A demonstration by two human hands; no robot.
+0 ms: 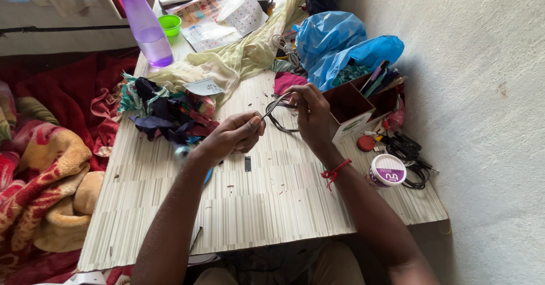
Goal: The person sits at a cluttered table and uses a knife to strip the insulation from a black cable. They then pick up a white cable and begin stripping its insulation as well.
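My left hand (pixel 233 137) and my right hand (pixel 311 113) hover over the middle of a striped table (pixel 272 211). Between them runs a thin dark strap (pixel 276 108) that loops down toward the tabletop. The left hand's fingertips pinch its near end, and the right hand's fingers curl around the looped part. A red thread is tied round my right wrist (pixel 335 171). A small dark scrap (pixel 247 163) lies on the table just below the left hand.
A heap of coloured fabric scraps (pixel 164 112) lies left of the hands. A purple bottle (pixel 145 24), green cup (pixel 170 24) and pale cloth (pixel 238 58) sit further back. Blue plastic bags (pixel 340 43), a brown box (pixel 355 106), a round tub (pixel 386 170) and black cables (pixel 409 149) line the right wall.
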